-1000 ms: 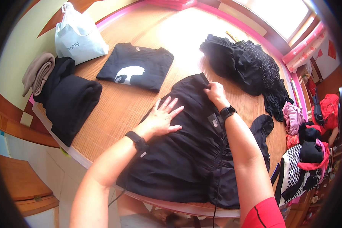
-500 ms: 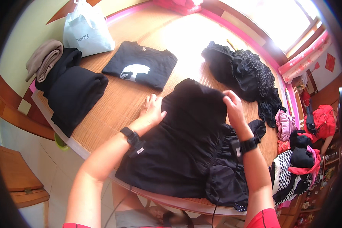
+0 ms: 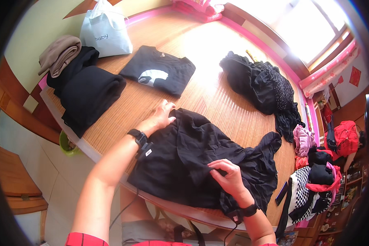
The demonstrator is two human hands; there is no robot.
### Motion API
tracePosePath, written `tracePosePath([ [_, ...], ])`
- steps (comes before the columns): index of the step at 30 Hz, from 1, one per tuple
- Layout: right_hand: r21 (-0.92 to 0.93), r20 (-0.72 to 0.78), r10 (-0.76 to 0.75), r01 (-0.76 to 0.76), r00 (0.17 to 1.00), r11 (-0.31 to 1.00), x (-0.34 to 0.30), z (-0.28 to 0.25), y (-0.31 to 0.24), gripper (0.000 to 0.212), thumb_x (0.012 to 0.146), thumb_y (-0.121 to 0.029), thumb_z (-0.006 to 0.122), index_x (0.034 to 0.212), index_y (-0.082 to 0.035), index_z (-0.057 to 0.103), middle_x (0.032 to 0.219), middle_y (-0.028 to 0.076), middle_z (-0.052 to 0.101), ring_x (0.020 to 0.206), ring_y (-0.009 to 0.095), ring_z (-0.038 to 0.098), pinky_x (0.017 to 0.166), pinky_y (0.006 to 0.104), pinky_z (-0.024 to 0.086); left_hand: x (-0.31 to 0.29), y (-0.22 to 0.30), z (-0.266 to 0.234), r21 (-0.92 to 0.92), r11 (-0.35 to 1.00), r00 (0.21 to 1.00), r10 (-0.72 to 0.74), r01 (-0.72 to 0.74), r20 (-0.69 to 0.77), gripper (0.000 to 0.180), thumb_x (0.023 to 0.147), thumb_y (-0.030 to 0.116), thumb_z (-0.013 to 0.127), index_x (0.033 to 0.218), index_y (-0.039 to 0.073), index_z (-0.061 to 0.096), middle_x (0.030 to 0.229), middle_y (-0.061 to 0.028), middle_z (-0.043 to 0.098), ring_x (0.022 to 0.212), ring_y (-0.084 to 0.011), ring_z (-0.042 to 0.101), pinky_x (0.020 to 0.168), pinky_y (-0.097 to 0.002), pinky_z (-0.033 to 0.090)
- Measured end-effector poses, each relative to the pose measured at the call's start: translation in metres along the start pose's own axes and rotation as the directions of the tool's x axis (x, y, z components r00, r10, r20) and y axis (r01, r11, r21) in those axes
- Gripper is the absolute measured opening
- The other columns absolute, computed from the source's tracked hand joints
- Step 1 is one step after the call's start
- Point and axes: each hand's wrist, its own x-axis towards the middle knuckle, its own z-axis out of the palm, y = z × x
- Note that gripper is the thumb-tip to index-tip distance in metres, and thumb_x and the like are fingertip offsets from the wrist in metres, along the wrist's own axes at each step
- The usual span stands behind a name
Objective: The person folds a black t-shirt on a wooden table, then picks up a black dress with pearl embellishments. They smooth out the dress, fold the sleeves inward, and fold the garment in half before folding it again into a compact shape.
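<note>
Spread along the near edge of the table is a black dress [image 3: 192,143] with gathered, wrinkled cloth and a puffy part at its right end. My right hand [image 3: 229,176] pinches a fold of it between thumb and fingers, near the middle. At the dress's upper left edge, my left hand [image 3: 162,115] rests with thumb and fingers apart. Just beyond lies a folded black T-shirt [image 3: 172,69] with a white print. Both wrists wear dark bands, and cables hang down near the table edge.
Folded black clothes [image 3: 92,92] and a brown folded garment [image 3: 60,53] lie at left, by a white bag [image 3: 106,33]. A heap of black clothes [image 3: 254,82] sits far right. Pink, black and checkered clothes [image 3: 301,186] pile at the right edge. A green bin [image 3: 66,145] stands below.
My right hand has come down toward me and left, carrying the dress's raised fold over onto itself. My left hand stays near the same edge. The whole view has shifted slightly.
</note>
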Motion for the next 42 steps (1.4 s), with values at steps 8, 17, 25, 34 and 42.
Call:
tracePosePath([
  [8,0.391,-0.306,0.161,-0.030,0.938,0.920,0.038,-0.055,0.003,0.012,0.096,0.002,0.054,0.106,0.002,0.061,0.092,0.001,0.063,0.086,0.006,0.058,0.081,0.0196,0.046,0.035,0.000,0.000,-0.023,0.993,0.993,0.116,-0.116,-0.003,0.041,0.081,0.004,0.061,0.121,0.008,0.064,0.120,-0.0191,0.058,0.118,-0.0371,0.054,0.103,-0.0432,0.045],
  [17,0.363,-0.070,0.118,-0.085,0.990,0.928,-0.006,-0.068,-0.004,0.011,0.080,0.011,0.065,0.089,0.005,0.063,0.101,0.011,0.067,0.096,0.017,0.061,0.086,0.0275,0.048,0.034,0.037,-0.010,0.151,0.970,0.924,0.124,-0.189,0.362,0.039,0.075,0.007,0.069,0.114,0.015,0.070,0.123,-0.0135,0.056,0.120,-0.0350,0.049,0.103,-0.0429,0.045],
  [25,0.431,-0.105,0.175,-0.113,0.979,0.895,-0.023,-0.057,0.010,0.012,0.079,0.013,0.064,0.088,0.005,0.064,0.101,0.010,0.067,0.095,0.016,0.061,0.086,0.0269,0.048,0.038,0.016,0.006,0.072,0.933,0.935,0.352,-0.354,0.036,0.009,0.083,0.015,0.069,0.088,0.008,0.071,0.096,-0.0129,0.064,0.097,-0.0346,0.059,0.086,-0.0428,0.050],
  [34,0.102,0.129,0.033,-0.046,0.991,0.994,-0.022,-0.049,0.000,0.015,0.075,0.005,0.071,0.084,0.000,0.060,0.089,0.008,0.065,0.079,0.016,0.061,0.073,0.0267,0.048,0.048,-0.001,-0.001,0.122,0.991,0.977,-0.024,0.050,-0.212,0.025,0.090,0.025,0.067,0.081,0.002,0.070,0.083,-0.0199,0.064,0.081,-0.0389,0.063,0.079,-0.0458,0.052],
  [42,0.196,0.011,0.053,-0.054,0.999,0.979,-0.018,-0.059,0.012,0.016,0.076,0.008,0.068,0.085,0.000,0.059,0.087,0.005,0.063,0.077,0.012,0.056,0.072,0.0247,0.047,-0.015,0.075,-0.023,-0.324,0.830,0.654,0.557,-0.454,0.512,0.092,0.071,0.030,0.089,0.148,0.013,0.042,0.144,-0.0160,0.044,0.121,-0.0345,0.059,0.100,-0.0423,0.051],
])
